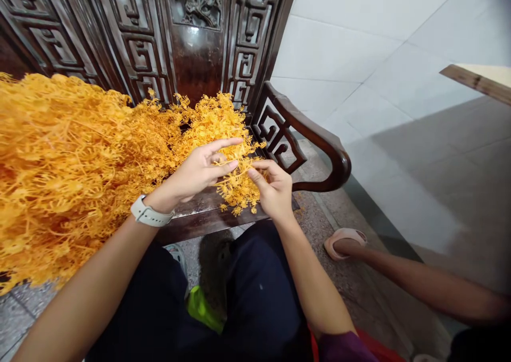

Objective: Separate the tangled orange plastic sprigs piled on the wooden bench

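Above dark trousers (259, 293), left hand (195, 173) and right hand (274, 190) pinch one orange sprig (238, 190).

One left hand (199, 173), one right hand (273, 189); one watch (149, 215); one bench (319, 144); one orange sprig heap (59, 159); one slipper (345, 239).

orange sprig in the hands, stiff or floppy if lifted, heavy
Probably light and springy: the sprig is thin branching stems, pinched between the left hand and right hand. Likely to snag, not slide, as its tips mesh with the pile beside it. Thin tips may snap.
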The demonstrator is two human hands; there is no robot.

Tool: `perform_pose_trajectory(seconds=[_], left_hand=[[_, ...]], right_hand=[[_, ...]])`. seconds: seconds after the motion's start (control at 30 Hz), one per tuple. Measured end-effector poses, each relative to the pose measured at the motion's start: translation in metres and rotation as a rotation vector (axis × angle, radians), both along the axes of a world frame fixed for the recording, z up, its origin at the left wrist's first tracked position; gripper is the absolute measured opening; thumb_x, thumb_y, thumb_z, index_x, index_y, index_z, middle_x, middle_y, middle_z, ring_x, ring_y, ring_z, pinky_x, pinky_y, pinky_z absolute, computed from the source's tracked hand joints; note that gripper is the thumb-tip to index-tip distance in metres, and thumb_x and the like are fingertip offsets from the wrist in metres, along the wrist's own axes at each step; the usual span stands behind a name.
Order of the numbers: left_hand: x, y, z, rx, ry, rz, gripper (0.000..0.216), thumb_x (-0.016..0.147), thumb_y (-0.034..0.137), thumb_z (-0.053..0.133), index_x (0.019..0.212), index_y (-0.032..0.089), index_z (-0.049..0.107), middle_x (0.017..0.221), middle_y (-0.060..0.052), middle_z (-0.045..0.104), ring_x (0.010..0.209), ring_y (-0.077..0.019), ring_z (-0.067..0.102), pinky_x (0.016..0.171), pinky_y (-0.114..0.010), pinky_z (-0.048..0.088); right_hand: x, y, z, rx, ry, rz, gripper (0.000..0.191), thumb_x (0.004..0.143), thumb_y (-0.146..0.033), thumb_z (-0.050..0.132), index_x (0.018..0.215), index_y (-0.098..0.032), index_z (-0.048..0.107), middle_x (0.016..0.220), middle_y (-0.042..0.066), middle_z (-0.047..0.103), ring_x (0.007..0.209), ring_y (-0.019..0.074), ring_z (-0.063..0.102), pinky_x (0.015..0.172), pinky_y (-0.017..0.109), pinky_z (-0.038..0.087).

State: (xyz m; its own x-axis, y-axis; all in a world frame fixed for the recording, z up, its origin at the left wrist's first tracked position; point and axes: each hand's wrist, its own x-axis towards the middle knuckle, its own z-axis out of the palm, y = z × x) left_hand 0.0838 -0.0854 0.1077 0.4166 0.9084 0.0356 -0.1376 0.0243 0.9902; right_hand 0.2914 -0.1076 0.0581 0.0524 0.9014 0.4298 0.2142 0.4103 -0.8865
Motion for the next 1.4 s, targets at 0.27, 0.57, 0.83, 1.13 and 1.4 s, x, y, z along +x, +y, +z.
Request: perform_pose_trajectory(seconds=[0.27, 0.57, 0.83, 1.13, 1.4], left_hand=[[0.001, -0.003, -0.005, 0.509, 0.538, 0.212, 0.069, 0.079, 0.023, 0.086, 0.146, 0.019, 0.067, 0.118, -0.009, 0.071, 0.092, -0.0221, 0.069, 0.084, -0.034, 0.057], [0.024, -0.040, 0.007, 0.772, 1.110, 0.227, 0.037, 0.103, 0.020, 0.057, 0.138, 0.010, 0.062, 0.127, -0.019, 0.069, 0.110, -0.0308, 0.072, 0.092, -0.041, 0.057], [0.016, -0.036, 0.012, 0.833, 1.287, 0.250, 0.020, 0.104, 0.019, 0.055, 0.121, 0.014, 0.065, 0.113, -0.015, 0.065, 0.084, -0.0245, 0.071, 0.069, -0.035, 0.050], [0.007, -0.029, 0.006, 0.804, 1.320, 0.373, 0.025, 0.107, 0.018, 0.044, 0.116, 0.014, 0.067, 0.110, -0.016, 0.070, 0.086, -0.0258, 0.071, 0.068, -0.034, 0.046], [-0.007, 0.004, -0.008, 0.377, 0.611, 0.547, 0.013, 0.097, 0.022, 0.056, 0.106, 0.019, 0.065, 0.071, -0.001, 0.066, 0.063, -0.0175, 0.061, 0.062, -0.028, 0.040]], right_hand=[[-0.007, -0.003, -0.006, 0.161, -0.193, -0.254, 0.007, 0.099, -0.026, 0.063, 0.094, -0.023, 0.066, 0.086, 0.001, 0.066, 0.076, 0.0170, 0.060, 0.077, 0.036, 0.047], [-0.002, 0.004, -0.002, 0.479, -0.711, -0.434, 0.022, 0.094, -0.005, 0.047, 0.093, -0.022, 0.062, 0.093, 0.008, 0.066, 0.093, 0.0229, 0.060, 0.083, 0.040, 0.047], [-0.005, 0.007, -0.005, 0.293, -0.540, -0.345, 0.015, 0.107, -0.021, 0.045, 0.115, -0.023, 0.058, 0.090, 0.005, 0.065, 0.080, 0.0197, 0.062, 0.075, 0.037, 0.048], [-0.019, 0.001, -0.006, -0.036, -0.260, -0.110, 0.032, 0.106, -0.050, 0.060, 0.089, -0.023, 0.059, 0.058, -0.008, 0.038, 0.050, 0.0099, 0.033, 0.052, 0.030, 0.024], [-0.014, -0.002, -0.001, 0.013, -0.407, 0.057, 0.030, 0.099, -0.048, 0.072, 0.088, -0.021, 0.067, 0.058, -0.009, 0.042, 0.050, 0.0085, 0.031, 0.054, 0.028, 0.027]])
